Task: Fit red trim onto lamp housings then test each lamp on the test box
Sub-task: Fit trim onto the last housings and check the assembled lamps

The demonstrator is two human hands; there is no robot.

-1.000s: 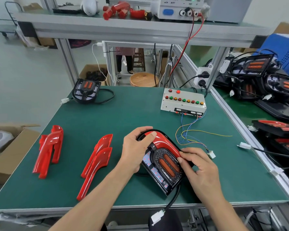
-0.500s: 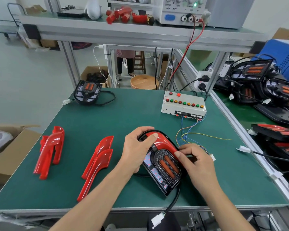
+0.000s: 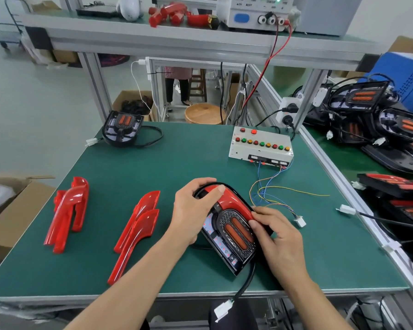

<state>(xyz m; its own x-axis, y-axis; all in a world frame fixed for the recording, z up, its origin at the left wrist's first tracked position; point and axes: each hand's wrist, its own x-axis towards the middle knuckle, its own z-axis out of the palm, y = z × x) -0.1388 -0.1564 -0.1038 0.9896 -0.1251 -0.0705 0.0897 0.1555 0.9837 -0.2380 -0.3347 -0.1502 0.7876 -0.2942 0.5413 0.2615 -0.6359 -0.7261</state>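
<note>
A black lamp housing (image 3: 231,239) with two orange lenses lies on the green table (image 3: 177,163) in front of me. A red trim (image 3: 233,202) sits along its upper right edge. My left hand (image 3: 193,208) grips the housing's top, thumb pressed on the trim. My right hand (image 3: 275,231) holds the housing's right side, fingertips on the trim's lower end. Its cable runs off the table's front edge to a white plug (image 3: 223,309). The white test box (image 3: 260,146) with coloured buttons stands behind, its wires ending in a white connector (image 3: 300,221).
Two piles of loose red trims (image 3: 68,213) (image 3: 137,231) lie at the left. Another bare housing (image 3: 122,129) sits at the table's far left corner. More lamps (image 3: 372,120) are heaped on the bench to the right. A cardboard box (image 3: 12,210) stands left of the table.
My right hand has slid up along the housing's right edge toward the trim's lower end. The left hand keeps its grip on the top.
</note>
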